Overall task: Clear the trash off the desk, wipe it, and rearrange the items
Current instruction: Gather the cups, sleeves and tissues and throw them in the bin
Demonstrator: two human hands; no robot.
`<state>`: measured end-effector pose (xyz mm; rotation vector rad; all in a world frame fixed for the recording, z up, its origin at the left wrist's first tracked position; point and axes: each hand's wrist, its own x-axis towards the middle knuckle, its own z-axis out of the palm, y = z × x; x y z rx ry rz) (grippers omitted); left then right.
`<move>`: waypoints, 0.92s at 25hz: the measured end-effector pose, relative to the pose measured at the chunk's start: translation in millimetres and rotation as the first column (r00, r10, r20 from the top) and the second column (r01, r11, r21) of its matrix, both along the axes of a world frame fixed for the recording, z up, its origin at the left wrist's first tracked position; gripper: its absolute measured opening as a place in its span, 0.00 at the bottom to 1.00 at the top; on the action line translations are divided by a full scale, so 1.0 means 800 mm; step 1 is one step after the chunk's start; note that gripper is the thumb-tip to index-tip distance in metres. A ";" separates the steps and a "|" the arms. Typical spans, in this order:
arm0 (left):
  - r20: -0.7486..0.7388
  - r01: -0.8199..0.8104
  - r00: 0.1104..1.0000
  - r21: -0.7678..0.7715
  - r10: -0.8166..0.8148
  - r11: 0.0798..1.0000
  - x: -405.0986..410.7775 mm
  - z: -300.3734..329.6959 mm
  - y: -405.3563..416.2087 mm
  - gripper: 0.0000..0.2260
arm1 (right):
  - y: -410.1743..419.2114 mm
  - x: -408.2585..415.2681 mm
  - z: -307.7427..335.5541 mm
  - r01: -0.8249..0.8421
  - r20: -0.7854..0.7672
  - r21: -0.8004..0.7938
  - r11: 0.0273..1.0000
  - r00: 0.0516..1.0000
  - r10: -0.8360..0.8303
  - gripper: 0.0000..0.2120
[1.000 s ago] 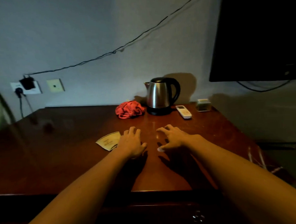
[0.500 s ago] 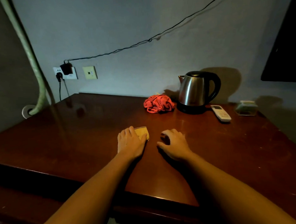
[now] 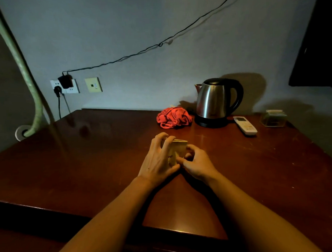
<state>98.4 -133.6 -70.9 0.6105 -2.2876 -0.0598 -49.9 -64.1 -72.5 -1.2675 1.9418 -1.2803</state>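
Fingers (image 3: 166,142) of both hands pinch paper packet (image 3: 178,151) above desk (image 3: 87,166).

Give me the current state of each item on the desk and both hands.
Paper packet: lifted on edge, held between both hands.
Left hand: fingers curled round the packet.
Right hand: pinching the packet's near side.
Red cloth: crumpled, lying beside the kettle.
Kettle: upright on its base, lid closed.
Remote: lying flat, face up.
Clear box: upright by the wall.
Desk: not yet wiped, as far as I can tell.
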 end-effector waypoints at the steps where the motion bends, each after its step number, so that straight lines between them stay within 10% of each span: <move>1: -0.013 -0.001 1.000 0.020 0.001 1.000 0.000 -0.001 -0.002 0.40 | 0.000 -0.002 0.001 -0.014 0.031 -0.036 0.999 0.999 0.016 0.16; 4: -0.070 -0.073 0.992 0.357 0.104 0.931 -0.002 0.002 -0.009 0.46 | 0.005 -0.009 0.009 -0.008 0.200 -0.117 0.993 0.979 0.031 0.17; 7: -0.024 -0.101 0.990 0.584 0.142 0.805 -0.007 0.002 -0.021 0.29 | 0.017 -0.013 0.019 -0.046 0.283 -0.055 0.997 0.957 0.059 0.22; 14: -0.115 0.030 0.990 0.727 0.079 0.686 -0.027 0.010 0.001 0.09 | 0.031 -0.014 0.017 -0.030 0.246 0.020 0.999 0.969 0.024 0.19; 23: -0.056 0.131 0.991 0.584 -0.121 0.801 -0.066 0.048 0.071 0.09 | 0.109 -0.053 0.051 0.087 0.159 0.007 0.996 0.983 -0.087 0.21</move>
